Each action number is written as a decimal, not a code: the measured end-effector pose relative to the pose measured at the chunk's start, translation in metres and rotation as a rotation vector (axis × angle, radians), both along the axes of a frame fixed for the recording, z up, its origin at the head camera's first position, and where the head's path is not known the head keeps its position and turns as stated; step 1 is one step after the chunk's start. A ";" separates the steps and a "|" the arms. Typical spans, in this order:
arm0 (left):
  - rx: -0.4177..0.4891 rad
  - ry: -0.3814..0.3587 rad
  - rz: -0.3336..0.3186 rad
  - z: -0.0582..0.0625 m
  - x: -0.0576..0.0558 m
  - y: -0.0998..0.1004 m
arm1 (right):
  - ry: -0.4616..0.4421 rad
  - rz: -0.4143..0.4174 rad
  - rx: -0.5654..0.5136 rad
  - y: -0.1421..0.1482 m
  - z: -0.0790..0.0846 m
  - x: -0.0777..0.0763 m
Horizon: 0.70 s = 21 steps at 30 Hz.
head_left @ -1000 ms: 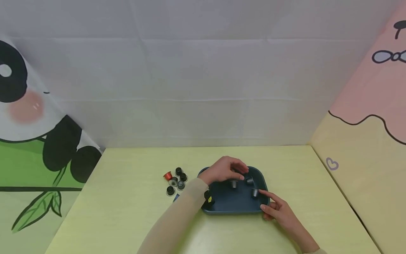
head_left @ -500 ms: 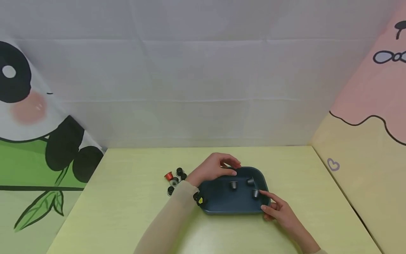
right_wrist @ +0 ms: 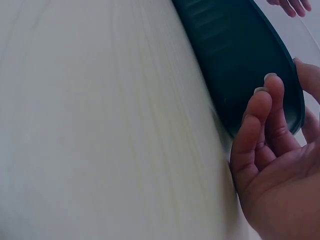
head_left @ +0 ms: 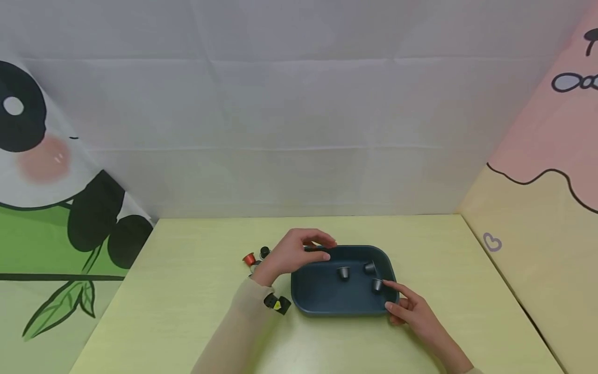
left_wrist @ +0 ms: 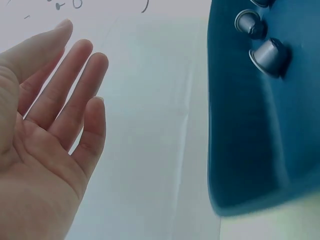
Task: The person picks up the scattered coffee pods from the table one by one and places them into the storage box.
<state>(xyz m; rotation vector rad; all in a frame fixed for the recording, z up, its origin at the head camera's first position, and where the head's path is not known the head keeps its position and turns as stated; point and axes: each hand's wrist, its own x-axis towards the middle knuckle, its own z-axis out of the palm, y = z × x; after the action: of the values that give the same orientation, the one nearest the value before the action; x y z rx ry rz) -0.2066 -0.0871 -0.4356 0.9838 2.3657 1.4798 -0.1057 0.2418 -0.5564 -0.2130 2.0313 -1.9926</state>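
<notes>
A dark blue tray (head_left: pixel 322 298) lies on the table with three silver-grey coffee capsules inside: one capsule (head_left: pixel 343 273) near the middle, another capsule (head_left: pixel 369 267) towards the back right, and a third capsule (head_left: pixel 377 285) by the right side. My left hand (head_left: pixel 290 253) hovers at the tray's back left corner. Its fingers are loosely extended, and the left wrist view shows the palm (left_wrist: pixel 45 165) bare. At the tray's front right corner, my right hand (head_left: pixel 412 310) holds the rim, its index fingertip close to the nearest capsule. In the right wrist view, its fingers (right_wrist: pixel 247 137) curl against the tray's edge.
Left of the tray, a red capsule (head_left: pixel 249 259) and a black capsule (head_left: pixel 264 252) show beside my left hand, which partly covers others. A pale wall sheet (head_left: pixel 299 182) stands behind the yellow table (head_left: pixel 187 280), with printed panels at both sides.
My left hand has moved left from over the tray's middle to its left edge, uncovering the tray and hiding more of the loose capsules. The right hand stays at the rim.
</notes>
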 end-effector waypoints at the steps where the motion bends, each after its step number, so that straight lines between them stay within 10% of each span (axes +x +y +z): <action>1: 0.006 -0.007 0.010 0.000 0.002 -0.004 | -0.002 0.000 -0.001 0.000 0.000 0.000; 21: -0.015 -0.032 0.201 -0.015 0.028 -0.066 | 0.013 -0.001 0.021 0.002 -0.002 -0.002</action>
<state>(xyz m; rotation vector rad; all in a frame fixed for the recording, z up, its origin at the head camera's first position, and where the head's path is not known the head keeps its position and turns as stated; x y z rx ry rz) -0.1787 -0.1532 -0.4505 0.7302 2.5110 1.5292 -0.1073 0.2438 -0.5582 -0.2215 2.0600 -1.9737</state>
